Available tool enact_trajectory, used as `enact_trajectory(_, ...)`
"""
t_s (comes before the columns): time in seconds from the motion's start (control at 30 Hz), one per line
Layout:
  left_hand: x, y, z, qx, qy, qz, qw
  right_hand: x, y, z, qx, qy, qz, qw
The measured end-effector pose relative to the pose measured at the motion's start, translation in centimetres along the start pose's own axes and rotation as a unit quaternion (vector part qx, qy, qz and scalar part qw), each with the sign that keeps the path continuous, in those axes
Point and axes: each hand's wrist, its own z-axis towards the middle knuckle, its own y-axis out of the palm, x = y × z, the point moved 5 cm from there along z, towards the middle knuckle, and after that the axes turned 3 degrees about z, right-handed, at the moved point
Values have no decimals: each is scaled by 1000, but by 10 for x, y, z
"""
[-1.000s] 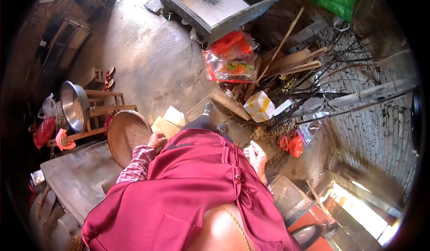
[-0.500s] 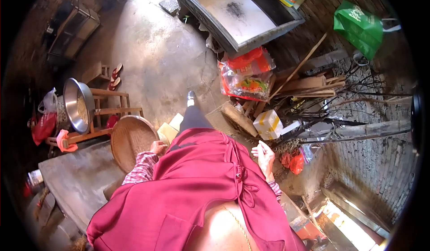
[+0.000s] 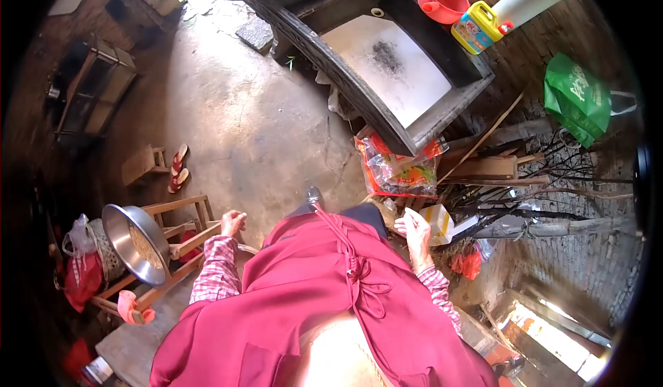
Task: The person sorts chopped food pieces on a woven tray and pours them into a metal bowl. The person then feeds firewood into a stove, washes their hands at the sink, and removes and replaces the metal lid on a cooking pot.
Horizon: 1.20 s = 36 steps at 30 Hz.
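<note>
My left hand (image 3: 233, 224) is held out with its fingers loosely curled; nothing shows in it. It is close to the end of a wooden frame (image 3: 197, 238), with a steel basin (image 3: 136, 245) of grainy contents farther left. My right hand (image 3: 415, 234) is raised at my other side, fingers bent and partly apart, and I see nothing in it. Just beyond it lies a white box with yellow tape (image 3: 437, 224). A dark red apron (image 3: 304, 269) covers my front, tied with a cord (image 3: 356, 269).
A dark-rimmed trough (image 3: 400, 121) with a pale panel stands ahead, a red basin (image 3: 442, 0) and yellow jug (image 3: 476, 28) behind it. Branches (image 3: 532, 211) lie at right below a green bag (image 3: 577, 100). Slippers (image 3: 179, 169) and a low stool (image 3: 143, 165) sit on the concrete floor (image 3: 255, 152).
I have moved forward, so the trough and box appear nearer. The woven basket beside my left hand has gone out of sight. My left hand now sits farther out from my body.
</note>
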Motion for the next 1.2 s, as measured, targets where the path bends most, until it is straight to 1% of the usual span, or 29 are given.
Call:
enact_trajectory(0.03,18,-8,11,10,39,15,999,-2,5,4,-1,3,-4,1000)
enact_trajectory(0.1,52,-10,38,28,41,8,999,-7,14,16,-7,4,-14,1000)
enact_trajectory(0.13,73,-5,47,40,60,3,997,-11,18,23,-7,10,-10,1000)
enact_trajectory(0.17,90,5,61,14,82,-61,995,-18,23,30,-6,10,-10,1000)
enact_trajectory(0.23,134,32,83,-26,140,-120,982,-35,32,48,-2,10,-10,1000)
enact_trajectory(0.37,240,85,97,-73,228,-155,958,-70,48,101,-6,-29,10,1000)
enact_trajectory(0.43,290,96,98,-83,270,-125,951,-89,58,131,-9,-37,-1,999)
enact_trajectory(0.53,333,95,116,-83,281,-117,949,-116,66,178,-14,-51,1,999)
enact_trajectory(0.63,366,76,129,-61,251,-165,952,-138,76,218,-22,-16,22,999)
enact_trajectory(0.7,385,63,134,-35,255,-208,944,-155,86,242,-60,-27,5,998)
enact_trajectory(0.77,398,56,138,3,221,-216,951,-172,94,266,-83,-48,-6,995)
enact_trajectory(0.8,401,55,142,3,211,-249,945,-182,99,276,-85,-54,2,995)
enact_trajectory(0.9,425,55,147,16,180,-223,958,-206,110,304,-88,-71,25,993)
enact_trajectory(0.93,435,56,149,12,207,-216,954,-214,112,312,-87,-81,25,993)
enact_trajectory(1.0,458,57,160,4,255,-202,946,-221,116,324,-83,-71,33,993)
enact_trajectory(1.17,505,70,188,16,299,-144,943,-221,114,334,-62,-37,49,996)
enact_trajectory(1.2,510,75,196,21,296,-170,940,-217,114,335,-58,-24,60,996)
